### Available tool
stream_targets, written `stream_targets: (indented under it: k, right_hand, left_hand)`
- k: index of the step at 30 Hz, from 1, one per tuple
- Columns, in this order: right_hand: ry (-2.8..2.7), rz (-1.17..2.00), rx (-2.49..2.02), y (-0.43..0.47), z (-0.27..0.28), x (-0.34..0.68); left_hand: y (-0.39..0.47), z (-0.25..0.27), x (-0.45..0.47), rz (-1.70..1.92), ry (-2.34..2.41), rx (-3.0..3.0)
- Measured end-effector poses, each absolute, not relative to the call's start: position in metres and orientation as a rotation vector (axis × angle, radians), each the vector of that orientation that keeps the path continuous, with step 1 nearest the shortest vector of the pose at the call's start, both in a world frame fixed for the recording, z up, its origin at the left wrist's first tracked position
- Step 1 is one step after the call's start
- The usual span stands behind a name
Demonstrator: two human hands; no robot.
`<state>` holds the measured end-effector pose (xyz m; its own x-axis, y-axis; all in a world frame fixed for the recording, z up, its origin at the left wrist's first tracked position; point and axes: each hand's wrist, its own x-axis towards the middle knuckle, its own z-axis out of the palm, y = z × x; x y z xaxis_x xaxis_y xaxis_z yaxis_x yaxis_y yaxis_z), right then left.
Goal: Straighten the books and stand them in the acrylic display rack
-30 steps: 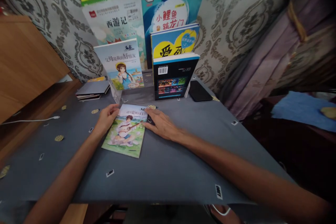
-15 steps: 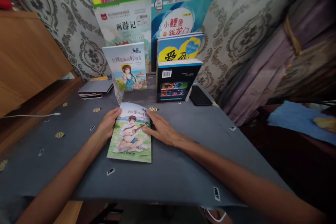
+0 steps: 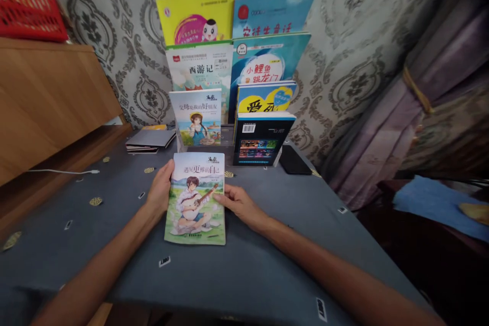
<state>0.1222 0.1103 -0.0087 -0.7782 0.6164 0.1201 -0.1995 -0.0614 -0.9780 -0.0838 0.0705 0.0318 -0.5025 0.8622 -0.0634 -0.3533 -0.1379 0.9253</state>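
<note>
A paperback book (image 3: 195, 219) with a guitar player drawn on its cover is held face up between both hands, above the table's near middle. My left hand (image 3: 160, 188) grips its left edge near the upper corner, with most fingertips hidden behind it. On the other side, my right hand (image 3: 242, 206) pinches the right edge, thumb on the cover and fingers behind. Just beyond stands a tiered book rack (image 3: 225, 135). In its front row are a book with a girl in a yellow hat (image 3: 198, 127) and a black-backed book with a barcode (image 3: 263, 135).
Behind these, taller books such as a yellow one (image 3: 194, 5) and a teal one (image 3: 294, 48) stand in the rack. A stack of notebooks (image 3: 151, 138) lies left, a black tablet-like slab (image 3: 294, 159) right. A white cable (image 3: 63, 171) crosses the grey tablecloth (image 3: 126, 265).
The book has been tilted up more toward me, its cover now facing me squarely. My right hand has slid down its right edge, uncovering the title. The view has tipped upward.
</note>
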Motion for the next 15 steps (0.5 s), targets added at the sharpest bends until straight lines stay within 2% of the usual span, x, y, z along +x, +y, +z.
stream_targets:
  k: [6,12,15]
  right_hand:
    - [-1.762,1.752,-0.365,0.108,0.009,0.126]
    - [-2.174,0.824,-0.449,0.102,0.030,0.145]
    - [-2.274,0.606,-0.497,0.102,0.018,0.149]
  left_hand:
    - [0.066,0.037,-0.081,1.922,1.521,0.780]
    - [0.068,0.039,-0.088,2.090,1.541,1.188]
    - [0.067,0.025,-0.091,1.994,1.496,1.287]
